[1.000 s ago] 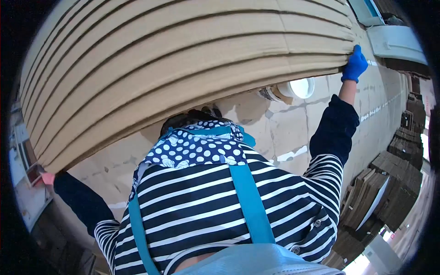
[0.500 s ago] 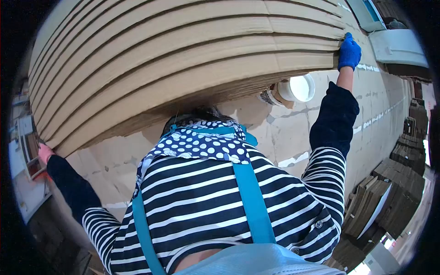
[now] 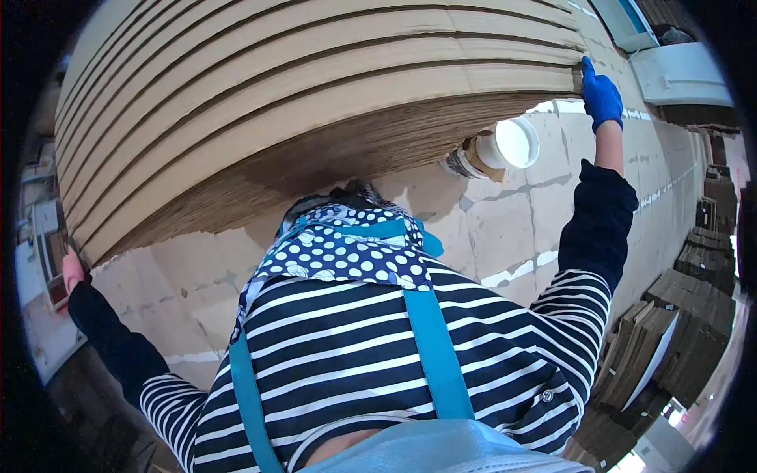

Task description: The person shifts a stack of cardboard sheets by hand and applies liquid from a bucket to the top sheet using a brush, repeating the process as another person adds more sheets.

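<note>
A big stack of brown cardboard sheets [image 3: 315,118] fills the upper part of the view, its top sheets fanned out in overlapping steps. My right hand [image 3: 602,96], in a blue glove, grips the right end of the nearest sheets, thumb pointing up along the edge. At the far left, my left hand [image 3: 73,272] is closed at the near left corner of the stack; its fingers are small and partly hidden. The layered side of the pile shows below the front edge.
A white bucket [image 3: 514,143] stands on the floor beside the pile, next to a brown-stained container [image 3: 460,163]. Bundles of flat cardboard [image 3: 639,347] lie at the right. A white machine part [image 3: 684,76] is at the upper right, and a framed fixture [image 3: 46,236] at the left.
The nearest sheet edges have shifted away from me, showing more of the pile's layered side. My right hand has come slightly lower in view; my left hand has moved slightly left.
</note>
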The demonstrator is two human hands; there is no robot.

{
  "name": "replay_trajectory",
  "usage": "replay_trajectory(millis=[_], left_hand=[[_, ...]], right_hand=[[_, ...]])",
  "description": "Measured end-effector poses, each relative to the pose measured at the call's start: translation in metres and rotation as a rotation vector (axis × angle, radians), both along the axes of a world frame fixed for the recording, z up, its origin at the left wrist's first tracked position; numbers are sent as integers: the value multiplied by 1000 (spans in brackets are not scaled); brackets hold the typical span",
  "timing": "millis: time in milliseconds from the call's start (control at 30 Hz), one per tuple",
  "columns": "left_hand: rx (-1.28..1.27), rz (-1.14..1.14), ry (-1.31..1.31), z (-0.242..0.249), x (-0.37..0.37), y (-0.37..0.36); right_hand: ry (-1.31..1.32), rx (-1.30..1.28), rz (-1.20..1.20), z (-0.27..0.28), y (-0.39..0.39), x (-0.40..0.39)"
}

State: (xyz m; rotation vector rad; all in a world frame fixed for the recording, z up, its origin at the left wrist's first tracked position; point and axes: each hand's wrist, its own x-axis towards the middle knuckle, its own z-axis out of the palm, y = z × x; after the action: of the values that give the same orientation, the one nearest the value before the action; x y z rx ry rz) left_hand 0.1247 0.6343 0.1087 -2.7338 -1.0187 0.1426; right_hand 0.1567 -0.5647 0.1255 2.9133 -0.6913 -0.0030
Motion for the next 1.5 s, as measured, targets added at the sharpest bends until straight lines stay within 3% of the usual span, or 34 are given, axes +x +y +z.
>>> replay_trajectory(millis=[100,167,200,300,433,500,533,600,667,733,800,867,933,1000,1067,1167,1233,1300,1400,1500], left_hand=[[-71,-66,-111,35,-18,-29],[-110,-53,-225,44,-29,-30],[-131,-34,-298,47,-34,-28],[-154,46,-532,45,-49,-43],[-63,208,-710,15,-37,-95],[-14,289,-730,1,-26,-122],[3,319,-729,-3,-18,-130],[38,361,-714,-8,-8,-142],[62,378,-693,-8,4,-143],[65,404,-668,-6,6,-150],[49,423,-620,-8,13,-163],[15,440,-575,-3,19,-185],[-17,429,-533,5,20,-206],[19,399,-567,8,16,-199],[72,348,-616,-8,14,-179],[156,259,-629,-40,9,-109],[84,297,-639,-22,12,-162],[-77,415,-632,-9,18,-179],[-57,377,-607,-9,26,-157],[-6,286,-471,-6,27,-152]], right_hand=[[68,-50,7,30,26,-1],[171,-492,422,24,-11,-6],[210,-322,362,35,-18,0],[-98,108,287,55,-34,1],[-815,167,478,-21,-6,1],[-985,181,526,-53,-18,8],[-1017,319,333,-61,-31,18],[-1024,456,137,-69,-45,34],[-1081,558,-170,-41,7,44],[-962,432,-141,-37,6,52],[-748,136,-135,-31,7,57],[-730,202,-170,-29,8,64],[-643,-44,-32,-28,15,64],[-671,57,-106,-31,8,66],[-671,369,-217,-32,-1,66],[-636,285,-209,-38,-23,75],[-647,241,-198,-44,-20,73],[-679,-61,-70,-41,-7,66],[-800,216,-146,-34,4,67],[-844,248,-182,-30,7,71]])
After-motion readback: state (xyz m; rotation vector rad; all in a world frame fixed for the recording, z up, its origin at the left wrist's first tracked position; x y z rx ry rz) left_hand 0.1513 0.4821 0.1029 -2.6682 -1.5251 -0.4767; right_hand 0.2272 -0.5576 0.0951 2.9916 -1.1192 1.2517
